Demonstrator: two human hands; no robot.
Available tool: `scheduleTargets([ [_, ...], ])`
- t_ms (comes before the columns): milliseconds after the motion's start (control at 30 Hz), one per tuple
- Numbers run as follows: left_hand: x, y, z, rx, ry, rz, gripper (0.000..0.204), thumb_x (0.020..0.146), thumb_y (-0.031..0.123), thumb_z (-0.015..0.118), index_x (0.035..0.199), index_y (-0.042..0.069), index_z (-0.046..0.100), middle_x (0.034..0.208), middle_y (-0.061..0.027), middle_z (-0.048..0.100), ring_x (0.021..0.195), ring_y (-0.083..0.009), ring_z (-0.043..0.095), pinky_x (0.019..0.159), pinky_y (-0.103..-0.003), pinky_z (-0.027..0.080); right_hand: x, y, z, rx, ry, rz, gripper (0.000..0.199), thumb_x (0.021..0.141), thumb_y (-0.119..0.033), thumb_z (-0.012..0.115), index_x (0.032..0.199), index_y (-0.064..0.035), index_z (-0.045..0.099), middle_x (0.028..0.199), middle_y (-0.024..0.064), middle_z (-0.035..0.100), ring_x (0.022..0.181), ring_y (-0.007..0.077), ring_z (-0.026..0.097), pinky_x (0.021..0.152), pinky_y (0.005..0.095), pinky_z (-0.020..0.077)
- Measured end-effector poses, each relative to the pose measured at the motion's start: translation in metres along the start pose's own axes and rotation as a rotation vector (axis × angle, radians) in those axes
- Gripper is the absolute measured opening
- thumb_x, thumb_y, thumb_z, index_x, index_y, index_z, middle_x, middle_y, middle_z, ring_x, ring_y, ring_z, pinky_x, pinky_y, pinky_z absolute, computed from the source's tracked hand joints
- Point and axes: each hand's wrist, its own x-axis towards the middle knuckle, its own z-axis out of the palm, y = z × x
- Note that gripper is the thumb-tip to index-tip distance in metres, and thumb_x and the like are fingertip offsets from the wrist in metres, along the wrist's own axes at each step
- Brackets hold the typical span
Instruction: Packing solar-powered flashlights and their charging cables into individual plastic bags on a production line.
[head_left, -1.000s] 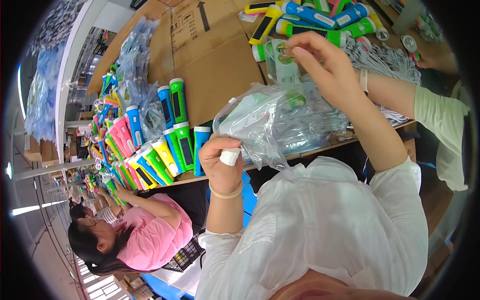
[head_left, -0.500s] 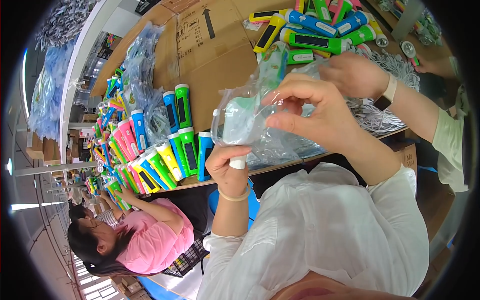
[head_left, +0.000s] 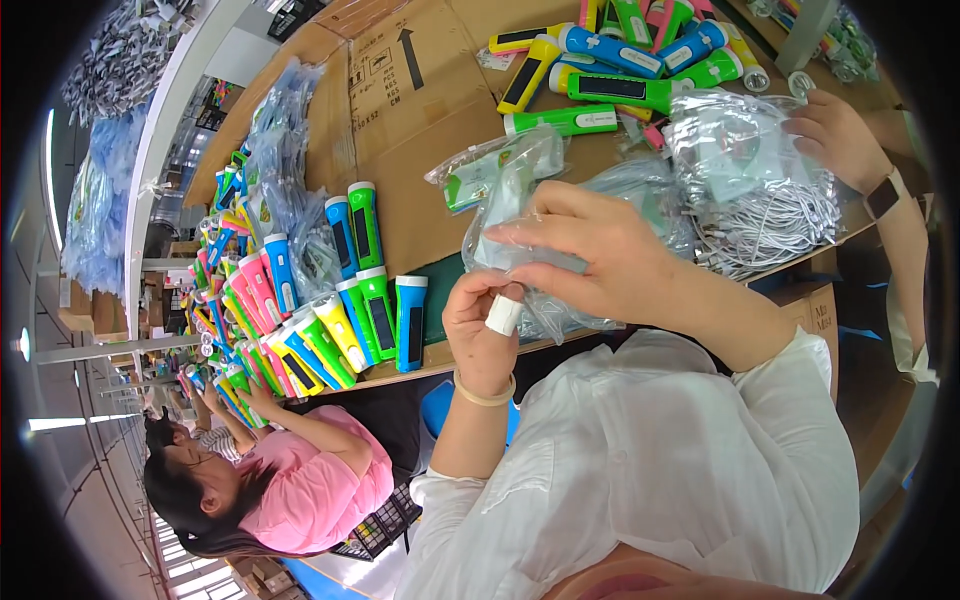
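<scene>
Fingers of the left hand were curled in, thumb and forefinger pinching the near end of a clear bag; a white wrap circled one digit. Fingers of the right hand arched over that bag, the thumb apart from them; whether they gripped the plastic, I could not tell. The bag was just inside the middle of the surface's near edge.

Toward the left end, a person in pink sat by the near edge. Limp clear bags lay in a long heap, with bright flashlights ranked between them and the near edge. Flattened cardboard covered the middle. Nearer the far edge, a green flashlight lay crosswise below a jumble of flashlights. Toward the right end, a shiny clear bag rested on white cords, and a co-worker's hand was just beside it.
</scene>
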Motion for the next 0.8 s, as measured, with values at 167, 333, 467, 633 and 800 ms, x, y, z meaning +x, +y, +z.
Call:
scheduleTargets([
  [167,0.007,-0.005,0.004,-0.053,-0.005,-0.021,0.02,0.088,-0.008,0.067,0.106,0.001,0.065,0.099,-0.0049,0.068,0.088,-0.0101,0.063,0.08,-0.024,0.05,-0.007,0.018,-0.002,-0.123,-0.099,0.066,0.016,0.086,-0.015,0.074,0.099,-0.005,0.073,0.089,0.0134,0.065,0.075,0.0304,0.064,0.064,0.0378,0.051],
  [333,0.007,-0.004,0.008,0.194,-0.066,-0.092,0.035,0.09,-0.005,0.068,0.125,-0.002,0.066,0.109,-0.0028,0.07,0.093,-0.0071,0.062,0.082,-0.022,0.049,-0.011,0.024,-0.025,-0.098,-0.014,0.098,0.007,0.087,-0.007,0.072,0.093,-0.0034,0.071,0.086,0.0122,0.067,0.074,0.0304,0.065,0.065,0.038,0.0515],
  [467,0.011,-0.008,0.018,0.219,-0.079,-0.072,0.034,0.091,-0.002,0.068,0.125,-0.001,0.066,0.11,-0.0032,0.068,0.094,-0.0088,0.062,0.085,-0.024,0.049,-0.022,0.024,-0.043,-0.145,0.082,0.033,0.014,0.085,-0.003,0.073,0.098,-0.0051,0.074,0.087,0.0123,0.067,0.077,0.0304,0.066,0.065,0.0378,0.0528],
  [633,0.022,-0.002,0.033,0.077,-0.192,-0.048,0.05,0.094,-0.005,0.062,0.141,0.0,0.049,0.118,-0.0144,0.066,0.104,-0.0213,0.067,0.092,-0.033,0.054,0.0,-0.007,-0.078,-0.052,0.146,0.104,0.022,0.087,0.005,0.065,0.104,-0.006,0.074,0.083,0.0102,0.064,0.075,0.025,0.066,0.065,0.0358,0.0526],
  [800,0.029,0.0,0.033,0.083,-0.343,0.001,0.038,0.096,-0.004,0.059,0.133,0.0,0.054,0.116,-0.0157,0.067,0.103,-0.0235,0.069,0.091,-0.035,0.055,0.062,-0.091,-0.159,-0.416,0.657,-0.321,0.03,0.095,0.008,0.051,0.115,-0.0004,0.071,0.084,0.0074,0.065,0.073,0.0135,0.068,0.066,0.024,0.0524],
])
